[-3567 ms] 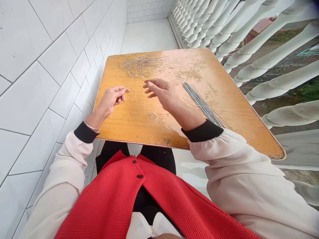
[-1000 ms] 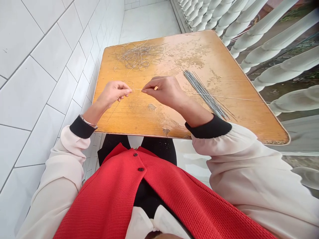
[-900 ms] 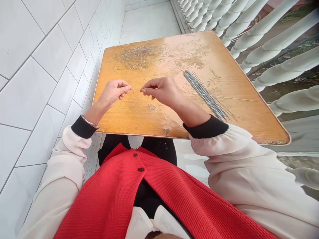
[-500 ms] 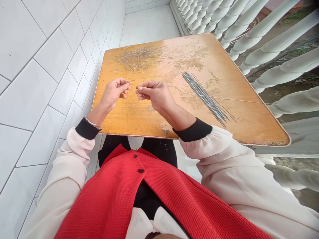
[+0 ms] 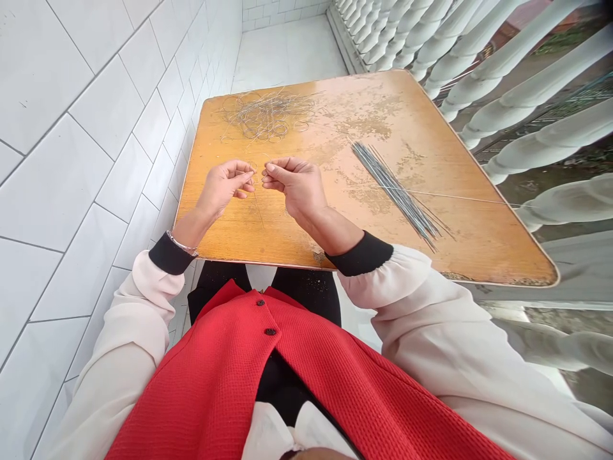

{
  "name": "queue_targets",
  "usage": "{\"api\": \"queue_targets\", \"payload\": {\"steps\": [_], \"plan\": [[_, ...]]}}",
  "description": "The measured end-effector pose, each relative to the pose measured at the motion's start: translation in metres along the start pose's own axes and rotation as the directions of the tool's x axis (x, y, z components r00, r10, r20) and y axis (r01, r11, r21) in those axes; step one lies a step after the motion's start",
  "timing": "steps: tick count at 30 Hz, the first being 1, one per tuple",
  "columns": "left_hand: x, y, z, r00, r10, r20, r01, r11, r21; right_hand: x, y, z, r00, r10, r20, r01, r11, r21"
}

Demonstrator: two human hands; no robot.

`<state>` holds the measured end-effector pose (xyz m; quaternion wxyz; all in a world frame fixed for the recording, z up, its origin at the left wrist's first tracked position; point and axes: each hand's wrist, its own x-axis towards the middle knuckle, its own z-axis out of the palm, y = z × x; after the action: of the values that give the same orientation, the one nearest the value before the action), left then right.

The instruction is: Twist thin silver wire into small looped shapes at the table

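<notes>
My left hand (image 5: pixel 221 189) and my right hand (image 5: pixel 293 184) are held close together above the near left part of the wooden table (image 5: pixel 460 211). Both pinch the same thin metal wire (image 5: pixel 259 165), which curves into a small loop between their fingertips; a thin tail of it runs down toward me. A bundle of straight grey wires (image 5: pixel 395 191) lies on the table to the right of my right hand. A tangled heap of bent wire pieces (image 5: pixel 265 115) sits at the far left of the table.
A white tiled wall (image 5: pixel 96 140) runs along the left edge of the table. White balusters (image 5: pixel 479 70) of a railing stand to the right and behind. One long single wire (image 5: pixel 460 197) lies across the bundle and reaches past the table's right edge.
My hands were apart with the wire nearly straight between them a second ago; they have come together and the wire now curves into a loop. Earlier still, my right hand was open.
</notes>
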<state>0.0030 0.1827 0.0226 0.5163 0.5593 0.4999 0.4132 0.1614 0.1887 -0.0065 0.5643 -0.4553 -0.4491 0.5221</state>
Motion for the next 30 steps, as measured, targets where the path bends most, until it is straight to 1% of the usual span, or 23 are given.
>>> {"api": "queue_targets", "payload": {"steps": [3, 6, 12, 22, 27, 30], "plan": [[-0.0003, -0.0004, -0.0004, 1.0, 0.019, -0.009, -0.019, 1.0, -0.002, 0.0012, 0.0013, 0.0025, 1.0, -0.023, -0.016, 0.023, 1.0, -0.005], [-0.0006, -0.0001, -0.0007, 0.999, 0.031, -0.009, -0.031, 0.999, -0.007, 0.0018, 0.0022, 0.0043, 0.999, -0.017, -0.033, 0.018, 0.999, 0.034], [-0.0022, 0.0018, -0.0008, 1.0, 0.016, -0.012, -0.016, 1.0, -0.003, 0.0035, 0.004, 0.0057, 0.998, -0.015, -0.057, 0.019, 0.997, 0.076], [0.0002, -0.0007, -0.0002, 1.0, 0.021, 0.019, -0.02, 0.999, -0.037, 0.0049, 0.0023, 0.0102, 0.998, -0.01, -0.059, 0.013, 0.999, 0.052], [0.0003, -0.0021, -0.0038, 0.997, 0.032, 0.071, -0.03, 0.999, -0.023, 0.0057, 0.0005, 0.009, 0.996, 0.009, -0.085, -0.008, 1.0, 0.022], [0.0004, -0.0028, -0.0058, 0.996, 0.026, 0.085, -0.025, 1.0, -0.013, 0.0044, -0.0013, 0.0069, 0.998, 0.025, -0.053, -0.025, 1.0, -0.005]]}}
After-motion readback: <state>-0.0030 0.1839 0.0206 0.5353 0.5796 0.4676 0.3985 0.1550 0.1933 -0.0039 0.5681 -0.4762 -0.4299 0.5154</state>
